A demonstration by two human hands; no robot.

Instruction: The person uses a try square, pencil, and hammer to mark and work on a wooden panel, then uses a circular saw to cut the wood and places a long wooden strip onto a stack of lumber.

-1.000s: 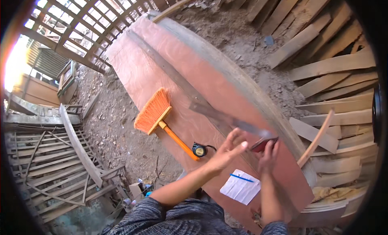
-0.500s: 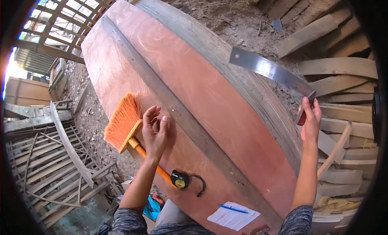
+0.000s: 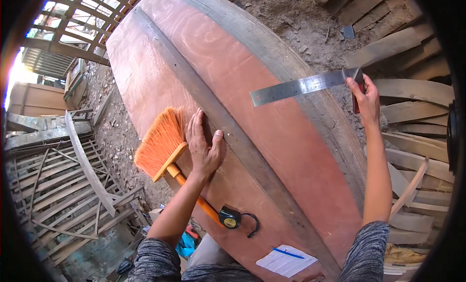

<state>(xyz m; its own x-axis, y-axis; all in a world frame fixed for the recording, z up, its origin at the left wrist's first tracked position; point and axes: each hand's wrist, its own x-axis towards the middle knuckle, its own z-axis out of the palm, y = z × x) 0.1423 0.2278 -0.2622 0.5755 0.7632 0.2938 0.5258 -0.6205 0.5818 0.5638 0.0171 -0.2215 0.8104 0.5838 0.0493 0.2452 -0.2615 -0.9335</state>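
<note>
My right hand [image 3: 367, 101] grips the dark red handle of a try square [image 3: 298, 87]. Its steel blade points left, held over the edge of a large reddish plywood panel [image 3: 276, 129] and the grey plank [image 3: 264, 51] along it. With fingers outstretched, my left hand [image 3: 204, 151] rests on or just over the panel beside a long grey wooden strip [image 3: 189, 77]. It holds nothing. An orange broom [image 3: 160, 144] lies left of that hand, its handle passing under my left forearm. Near the handle is a black tape measure [image 3: 229, 217] with a strap.
Paper [image 3: 279, 266] with a blue pen [image 3: 288, 253] lies at the panel's near end. Curved timber pieces [image 3: 412, 92] are piled at right. On the left are a slatted wooden frame [image 3: 60, 185] and a curved plank [image 3: 87, 161]. A lattice [image 3: 80, 20] stands at the far left.
The try square has swung round and moved left, its blade now reaching over the panel. My left hand has straightened its curled fingers and turned down toward the panel. The view has shifted slightly.
</note>
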